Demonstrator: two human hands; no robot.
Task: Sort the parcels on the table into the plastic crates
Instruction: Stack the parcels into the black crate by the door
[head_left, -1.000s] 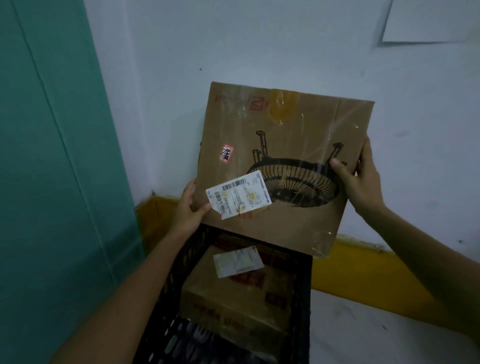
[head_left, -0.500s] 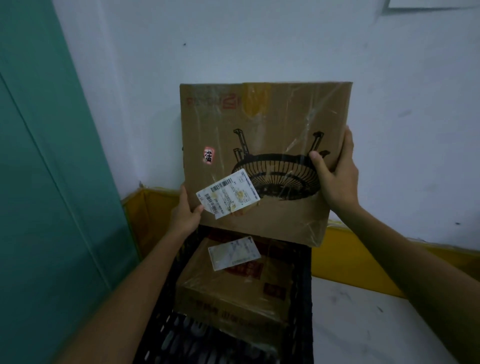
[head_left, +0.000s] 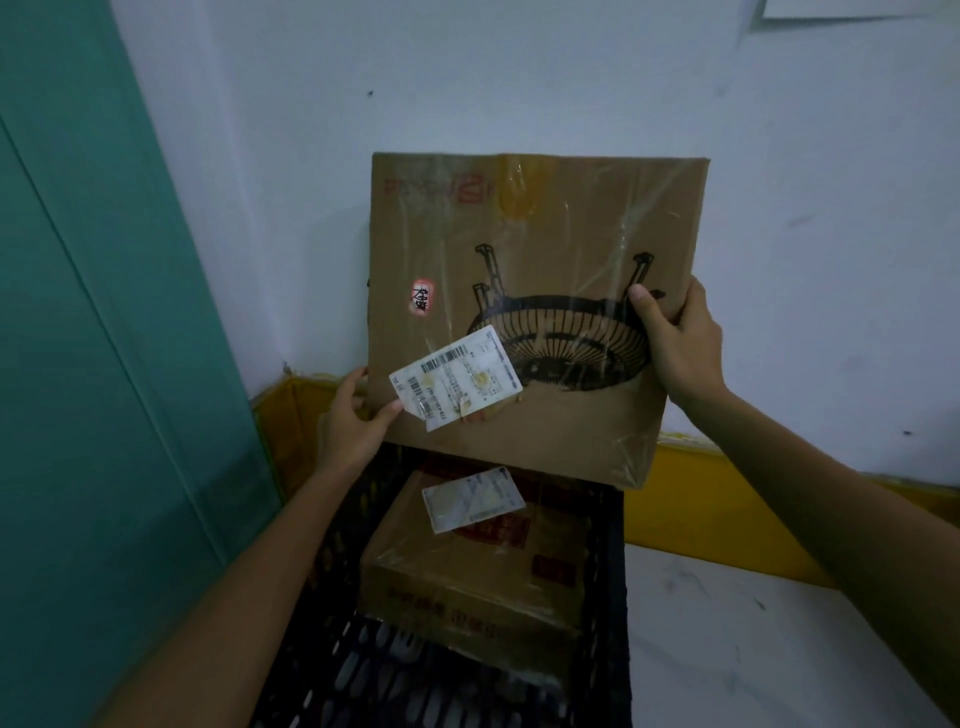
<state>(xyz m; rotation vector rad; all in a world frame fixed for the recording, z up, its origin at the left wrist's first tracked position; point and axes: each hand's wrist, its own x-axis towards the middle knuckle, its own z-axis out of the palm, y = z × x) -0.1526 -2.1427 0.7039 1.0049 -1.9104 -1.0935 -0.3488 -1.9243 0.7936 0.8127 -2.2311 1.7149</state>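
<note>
Left hand (head_left: 353, 421) pinches the lower left edge of the flat cardboard parcel (head_left: 535, 249), thumb on the front face touching the white shipping label (head_left: 457, 376), fingers hidden behind. Right hand (head_left: 680, 343) grips the right edge, thumb laid on the printed drawing, fingers curled round the back. The parcel is held upright, face to the camera, in the air above the far end of the black plastic crate (head_left: 615, 571); it is not yet in. The crate holds a brown boxed parcel (head_left: 467, 577) lying flat near its far end and taking up most of the width. Judgement: this is the label check before the drop. To do it well, tip the flat parcel level and lower it squarely onto the boxed one, both hands on until it rests, since it looks about as wide as the crate and a corner may catch on the rim. Surroundings: teal panel (head_left: 104, 364) at left, white wall (head_left: 519, 78) behind, yellow band (head_left: 727, 519) along its foot, pale surface (head_left: 753, 649) right of the crate. No tabletop shows.
</note>
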